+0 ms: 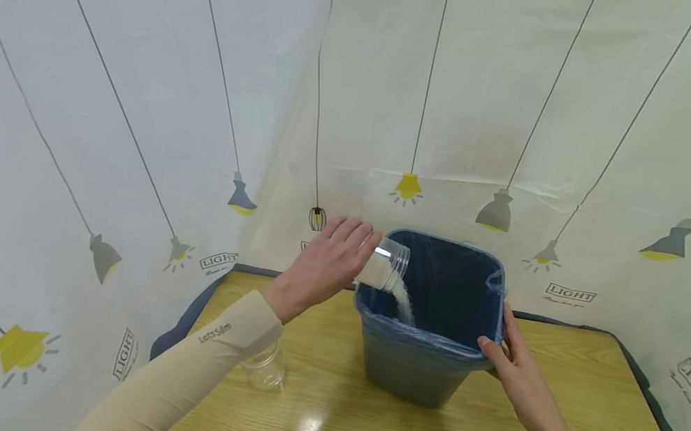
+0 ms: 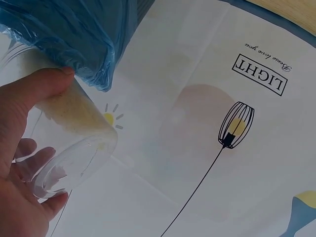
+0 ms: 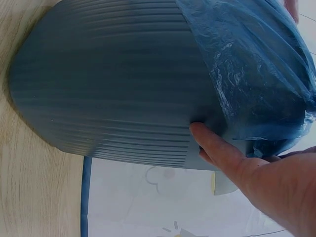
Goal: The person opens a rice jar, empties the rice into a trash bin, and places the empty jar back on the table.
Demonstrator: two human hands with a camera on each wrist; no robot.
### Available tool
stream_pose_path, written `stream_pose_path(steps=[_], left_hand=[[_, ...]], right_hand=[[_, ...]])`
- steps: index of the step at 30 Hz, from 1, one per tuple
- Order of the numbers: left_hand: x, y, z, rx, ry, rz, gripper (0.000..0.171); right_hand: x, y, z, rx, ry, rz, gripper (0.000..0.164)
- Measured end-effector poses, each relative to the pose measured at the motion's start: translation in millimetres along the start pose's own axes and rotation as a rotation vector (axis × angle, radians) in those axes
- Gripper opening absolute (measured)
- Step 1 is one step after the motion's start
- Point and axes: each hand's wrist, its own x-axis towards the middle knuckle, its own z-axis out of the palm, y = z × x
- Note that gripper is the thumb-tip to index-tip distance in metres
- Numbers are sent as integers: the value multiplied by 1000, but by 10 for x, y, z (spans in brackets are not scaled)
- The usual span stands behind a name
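My left hand (image 1: 331, 260) grips a clear plastic jar (image 2: 74, 118) tipped over the left rim of a small trash bin (image 1: 411, 373). White grains (image 1: 402, 302) stream from the jar's mouth into the bin. In the left wrist view, more of the pale grains lie along the jar's side, while its base end is bare. A thin blue bag (image 1: 427, 340) lines the bin and folds over its rim. At the bin's right side, my right hand (image 1: 521, 378) holds the rim, with a fingertip pressed to the ribbed outer wall (image 3: 123, 89) in the right wrist view.
Another clear plastic jar (image 1: 265, 374) stands on the wooden table (image 1: 324, 417), beside the left forearm. White sheeting (image 1: 365, 91) printed with hanging lamps rises behind and beside the table. A dark blue edging (image 1: 196, 309) runs along the table's border.
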Motion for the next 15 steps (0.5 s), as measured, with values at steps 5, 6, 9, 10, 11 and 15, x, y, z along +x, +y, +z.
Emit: stream_pose_path(steps=[5, 6, 9, 10, 11, 15], left_hand=[[-10, 2, -17, 2, -30, -4, 53], [-12, 3, -19, 1, -35, -6, 56], [-17, 3, -19, 6, -48, -11, 65], [-20, 3, -17, 5, -47, -13, 66], [-23, 2, -14, 5, -45, -14, 65], [-36, -2, 2, 4, -22, -12, 58]], right_hand=[[-6, -15, 6, -6, 8, -2, 81], [-6, -17, 7, -7, 9, -3, 81], [-7, -19, 6, -8, 7, -8, 81], [-7, -19, 5, -7, 6, -9, 81], [-7, -20, 5, -7, 6, -10, 81], [-7, -23, 3, 0, 4, -11, 81]])
